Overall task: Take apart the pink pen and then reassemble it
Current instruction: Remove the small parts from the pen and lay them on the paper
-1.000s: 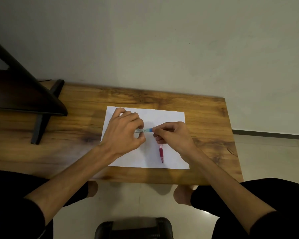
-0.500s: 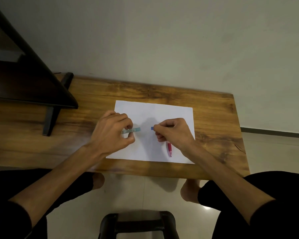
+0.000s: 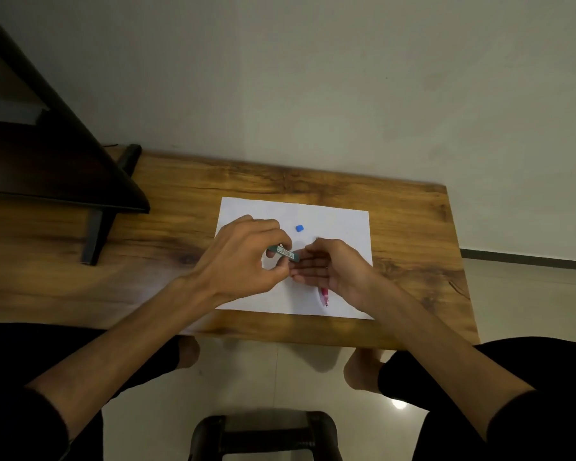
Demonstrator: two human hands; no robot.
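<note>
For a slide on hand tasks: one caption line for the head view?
Left hand holds a small teal tube toward the cupped right hand; blue cap and pink pen lie on white paper.

Single head-worn wide-angle view; faces forward and down, from above the near edge of the brown wooden table (image 3: 413, 234); close range.

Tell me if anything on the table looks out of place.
One thing: the task is about the pink pen, but it lies on the paper partly under the right hand. The left hand holds a small teal tube instead, and a blue cap lies loose on the paper.
</note>
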